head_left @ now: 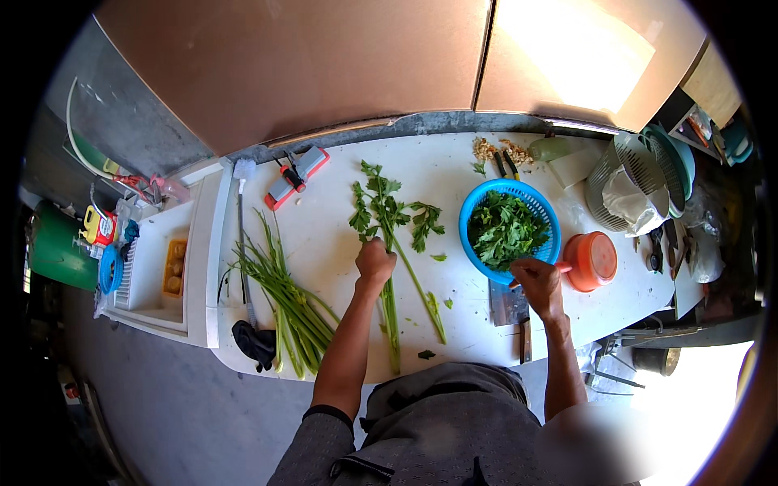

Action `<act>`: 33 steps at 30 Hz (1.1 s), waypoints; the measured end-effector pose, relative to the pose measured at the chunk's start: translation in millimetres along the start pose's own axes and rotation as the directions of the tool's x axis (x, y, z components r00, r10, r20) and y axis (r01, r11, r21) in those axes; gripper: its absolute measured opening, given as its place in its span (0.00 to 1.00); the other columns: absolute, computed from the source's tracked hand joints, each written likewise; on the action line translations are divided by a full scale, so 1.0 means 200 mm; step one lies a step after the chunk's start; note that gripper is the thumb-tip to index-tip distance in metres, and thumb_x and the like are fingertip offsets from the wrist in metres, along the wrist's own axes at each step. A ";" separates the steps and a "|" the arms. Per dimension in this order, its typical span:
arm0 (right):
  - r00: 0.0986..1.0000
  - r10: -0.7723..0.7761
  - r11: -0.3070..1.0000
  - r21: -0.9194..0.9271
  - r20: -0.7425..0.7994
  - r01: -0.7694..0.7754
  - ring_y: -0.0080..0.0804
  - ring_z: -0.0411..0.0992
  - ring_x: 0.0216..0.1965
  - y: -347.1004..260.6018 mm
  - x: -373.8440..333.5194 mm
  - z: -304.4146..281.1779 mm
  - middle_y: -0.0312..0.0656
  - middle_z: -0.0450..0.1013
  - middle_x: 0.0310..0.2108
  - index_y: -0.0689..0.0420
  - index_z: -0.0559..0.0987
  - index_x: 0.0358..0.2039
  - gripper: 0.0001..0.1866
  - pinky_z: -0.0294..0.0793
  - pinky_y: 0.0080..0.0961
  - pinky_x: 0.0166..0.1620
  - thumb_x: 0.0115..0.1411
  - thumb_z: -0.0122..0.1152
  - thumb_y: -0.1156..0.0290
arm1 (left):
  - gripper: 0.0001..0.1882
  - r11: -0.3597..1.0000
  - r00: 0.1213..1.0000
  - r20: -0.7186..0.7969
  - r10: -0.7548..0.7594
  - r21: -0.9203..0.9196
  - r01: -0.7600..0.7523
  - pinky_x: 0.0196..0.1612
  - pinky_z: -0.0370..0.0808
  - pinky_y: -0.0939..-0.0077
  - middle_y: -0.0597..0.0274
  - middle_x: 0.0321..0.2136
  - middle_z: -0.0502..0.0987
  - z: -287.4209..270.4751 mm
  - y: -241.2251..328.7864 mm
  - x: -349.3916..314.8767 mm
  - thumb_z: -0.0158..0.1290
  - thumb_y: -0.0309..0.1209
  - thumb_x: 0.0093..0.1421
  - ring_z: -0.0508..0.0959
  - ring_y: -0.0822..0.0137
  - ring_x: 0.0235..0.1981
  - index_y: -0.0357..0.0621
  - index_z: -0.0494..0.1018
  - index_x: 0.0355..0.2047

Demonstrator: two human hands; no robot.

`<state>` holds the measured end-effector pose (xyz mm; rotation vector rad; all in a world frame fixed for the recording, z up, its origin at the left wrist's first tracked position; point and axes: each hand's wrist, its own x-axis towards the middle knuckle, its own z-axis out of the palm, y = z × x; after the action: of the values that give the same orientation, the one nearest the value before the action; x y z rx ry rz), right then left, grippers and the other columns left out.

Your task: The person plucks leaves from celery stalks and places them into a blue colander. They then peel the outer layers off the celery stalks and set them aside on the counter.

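Observation:
My left hand (376, 263) is closed around a leafy celery stalk (391, 320) lying on the white table. Its leaves (379, 198) spread beyond my fist. A second celery stalk (425, 300) slants beside it. My right hand (537, 285) is at the near rim of a blue plastic basket (553, 235), fingers drawn together; what they hold, if anything, is hidden. Celery leaves (506, 227) fill the basket. Behind my right hand an orange handle runs to an upturned orange dipper (596, 261). A cleaver (509, 303) lies partly under the basket. Cut celery stalks (296, 304) are piled at left.
A red and grey tool (296, 176) lies at the back left. Black and yellow handles (506, 164) and brown crumbs (484, 149) are behind the basket. A pale strainer basket (620, 190) stands far right. A white sink (154, 267) adjoins the left end, near a black cloth (254, 343).

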<state>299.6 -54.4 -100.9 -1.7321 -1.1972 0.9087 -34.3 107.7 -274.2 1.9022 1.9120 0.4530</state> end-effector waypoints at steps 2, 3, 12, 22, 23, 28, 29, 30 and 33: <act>1.000 0.010 0.998 0.067 0.025 -0.011 0.28 0.82 0.29 0.02 -0.04 0.02 0.45 0.82 0.29 0.69 0.84 0.39 0.09 0.81 0.23 0.34 0.63 0.64 0.75 | 0.13 0.999 0.997 0.077 -0.021 -0.028 0.023 0.38 0.80 0.56 0.49 0.25 0.80 -0.11 0.11 0.00 0.64 0.34 0.54 0.83 0.47 0.31 0.36 0.78 0.32; 0.999 0.011 0.997 0.081 0.053 -0.015 0.29 0.82 0.30 0.03 -0.04 0.03 0.45 0.82 0.31 0.69 0.83 0.40 0.08 0.81 0.24 0.35 0.63 0.64 0.77 | 0.10 0.998 0.993 0.111 -0.038 -0.040 0.043 0.36 0.81 0.57 0.50 0.24 0.80 -0.17 0.13 -0.01 0.62 0.32 0.55 0.84 0.49 0.29 0.36 0.78 0.31; 0.957 -0.043 0.985 0.172 0.287 -0.007 0.28 0.83 0.33 -0.20 -0.06 0.28 0.46 0.83 0.35 0.71 0.82 0.44 0.12 0.80 0.23 0.35 0.66 0.65 0.73 | 0.05 0.177 0.934 0.332 0.129 -0.935 0.308 0.29 0.84 0.61 0.61 0.26 0.73 -0.50 0.23 -0.33 0.49 0.28 0.68 0.76 0.66 0.20 0.40 0.69 0.36; 0.854 -0.216 0.973 0.175 0.473 0.148 0.33 0.84 0.35 -0.44 0.05 0.59 0.56 0.80 0.50 0.72 0.72 0.60 0.28 0.81 0.29 0.37 0.65 0.67 0.69 | 0.07 -0.029 0.942 0.177 0.286 -0.981 0.193 0.24 0.79 0.67 0.55 0.29 0.77 -0.72 0.39 -0.58 0.56 0.26 0.66 0.75 0.67 0.17 0.42 0.68 0.37; 0.879 -0.210 0.974 0.164 0.429 0.153 0.31 0.82 0.30 -0.43 0.05 0.62 0.54 0.82 0.43 0.71 0.77 0.54 0.21 0.80 0.29 0.33 0.65 0.65 0.71 | 0.07 -0.030 0.938 0.192 0.288 -0.977 0.209 0.23 0.79 0.67 0.54 0.29 0.77 -0.73 0.39 -0.58 0.56 0.25 0.66 0.74 0.67 0.17 0.42 0.68 0.37; 0.912 -0.153 0.983 0.155 0.380 0.100 0.27 0.77 0.20 -0.35 0.12 0.65 0.46 0.81 0.28 0.69 0.81 0.40 0.10 0.76 0.27 0.26 0.65 0.59 0.73 | 0.08 -0.043 0.942 0.183 0.283 -0.978 0.203 0.23 0.78 0.69 0.51 0.30 0.79 -0.75 0.37 -0.64 0.57 0.24 0.65 0.72 0.69 0.15 0.39 0.71 0.41; 0.935 -0.106 0.978 0.205 0.337 0.037 0.27 0.77 0.20 -0.33 0.14 0.64 0.45 0.81 0.28 0.69 0.81 0.40 0.11 0.75 0.26 0.26 0.66 0.58 0.73 | 0.08 -0.047 0.946 0.176 0.272 -0.980 0.195 0.22 0.78 0.69 0.52 0.29 0.79 -0.76 0.37 -0.65 0.56 0.25 0.65 0.72 0.70 0.15 0.39 0.71 0.42; 0.955 -0.055 0.966 0.258 0.293 -0.023 0.27 0.77 0.20 -0.30 0.16 0.62 0.44 0.81 0.28 0.70 0.80 0.40 0.11 0.75 0.25 0.25 0.66 0.58 0.73 | 0.08 -0.049 0.949 0.169 0.264 -0.981 0.188 0.22 0.78 0.70 0.53 0.29 0.79 -0.80 0.39 -0.66 0.56 0.25 0.65 0.71 0.70 0.15 0.39 0.71 0.43; 0.975 -0.035 0.918 0.392 0.219 -0.055 0.31 0.80 0.24 -0.20 0.23 0.58 0.50 0.81 0.34 0.73 0.77 0.49 0.15 0.78 0.24 0.25 0.66 0.58 0.74 | 0.10 -0.062 0.954 0.171 0.246 -0.980 0.191 0.21 0.77 0.71 0.57 0.27 0.77 -0.83 0.38 -0.68 0.54 0.26 0.65 0.68 0.72 0.15 0.37 0.72 0.46</act>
<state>194.8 23.8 -115.1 -1.3369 -1.0521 1.2812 -53.3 -17.1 -84.8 0.7629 0.6502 1.1210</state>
